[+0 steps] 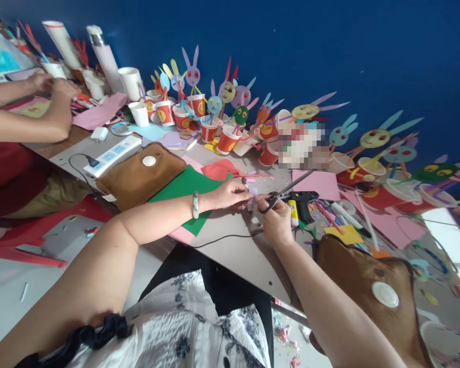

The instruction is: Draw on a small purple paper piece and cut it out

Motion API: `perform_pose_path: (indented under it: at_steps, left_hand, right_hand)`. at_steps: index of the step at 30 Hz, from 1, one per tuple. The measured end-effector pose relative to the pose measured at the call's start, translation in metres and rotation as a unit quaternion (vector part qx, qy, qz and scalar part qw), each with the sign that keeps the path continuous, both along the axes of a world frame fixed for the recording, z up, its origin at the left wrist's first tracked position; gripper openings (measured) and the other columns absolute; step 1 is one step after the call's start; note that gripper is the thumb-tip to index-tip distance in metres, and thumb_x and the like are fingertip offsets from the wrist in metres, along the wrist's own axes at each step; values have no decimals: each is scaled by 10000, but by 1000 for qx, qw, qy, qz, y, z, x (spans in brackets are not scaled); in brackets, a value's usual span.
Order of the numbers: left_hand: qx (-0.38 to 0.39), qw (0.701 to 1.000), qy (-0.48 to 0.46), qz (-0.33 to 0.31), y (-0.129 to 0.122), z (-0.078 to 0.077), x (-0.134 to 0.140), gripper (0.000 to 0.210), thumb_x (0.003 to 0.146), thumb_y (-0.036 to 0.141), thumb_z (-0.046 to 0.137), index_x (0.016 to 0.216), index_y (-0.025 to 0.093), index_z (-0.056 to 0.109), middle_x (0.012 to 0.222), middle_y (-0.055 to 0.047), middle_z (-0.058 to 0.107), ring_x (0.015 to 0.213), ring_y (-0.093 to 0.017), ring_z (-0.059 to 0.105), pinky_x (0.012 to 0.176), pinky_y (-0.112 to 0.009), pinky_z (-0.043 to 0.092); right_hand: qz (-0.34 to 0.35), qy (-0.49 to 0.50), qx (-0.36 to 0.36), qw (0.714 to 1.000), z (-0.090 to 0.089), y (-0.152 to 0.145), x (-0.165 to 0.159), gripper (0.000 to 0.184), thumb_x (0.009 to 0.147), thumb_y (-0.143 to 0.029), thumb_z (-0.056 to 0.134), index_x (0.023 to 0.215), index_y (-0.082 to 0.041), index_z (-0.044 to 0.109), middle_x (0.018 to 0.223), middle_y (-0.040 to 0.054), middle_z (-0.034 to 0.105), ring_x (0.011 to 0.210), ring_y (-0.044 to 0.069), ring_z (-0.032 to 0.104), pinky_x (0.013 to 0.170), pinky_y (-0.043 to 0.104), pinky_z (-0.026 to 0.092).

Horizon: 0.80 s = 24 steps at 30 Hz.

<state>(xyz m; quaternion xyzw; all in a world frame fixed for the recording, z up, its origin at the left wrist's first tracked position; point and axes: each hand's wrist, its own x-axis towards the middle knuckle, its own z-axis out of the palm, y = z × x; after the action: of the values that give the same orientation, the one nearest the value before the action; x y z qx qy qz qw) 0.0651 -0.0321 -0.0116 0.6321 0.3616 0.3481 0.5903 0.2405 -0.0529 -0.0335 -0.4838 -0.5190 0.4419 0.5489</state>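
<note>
My left hand (235,194) pinches lilac paper (252,191), my right hand (278,219) grips scissors (297,183); paper rabbits (192,75) look finished, this piece doesn't.

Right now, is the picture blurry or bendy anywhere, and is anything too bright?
In the head view, blocky squares hide a spot beyond the scissors; the flask slants, probably from lens stretch; the white patch at right looks washed out; also there, the lilac paper by the left fingers looks soft.

Free worktop (237,263), crossed by a cord (223,236), lies right of the green sheet (180,189). A cushion (134,176) blocks the sheet's left.
</note>
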Motion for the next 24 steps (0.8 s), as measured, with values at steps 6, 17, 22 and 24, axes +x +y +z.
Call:
perform_pose_path:
  at_steps: [6,17,22,24]
  left_hand:
    - [17,1000,2,8,1,-1,1,442,859,500,662,660,116,571,561,11,560,520,-71,550,516,-197,422]
    - [-28,1000,6,5,-3,15,-3,403,842,434,703,650,107,566,576,15,567,535,-64,553,551,-205,456]
    - [-22,1000,20,4,-3,17,-5,334,876,342,673,662,104,578,562,18,566,521,-62,547,548,-201,446]
    - [-18,1000,20,6,-3,16,-5,329,876,342,674,669,103,585,561,20,567,522,-61,547,552,-200,447]
  right_hand:
    - [-1,-33,10,999,-1,-1,0,224,695,-366,790,685,-185,658,646,-17,615,619,129,522,608,271,441]
    - [-4,-39,-6,999,5,-5,-3,251,705,-405,776,666,-186,659,621,-16,590,609,128,497,587,266,426]
    - [3,-43,-13,999,5,-4,-2,248,713,-398,775,661,-184,661,596,-20,586,588,126,498,578,266,425]
    - [3,-37,-17,999,4,-3,-2,246,711,-397,780,668,-184,665,595,-21,591,579,125,502,576,268,425]
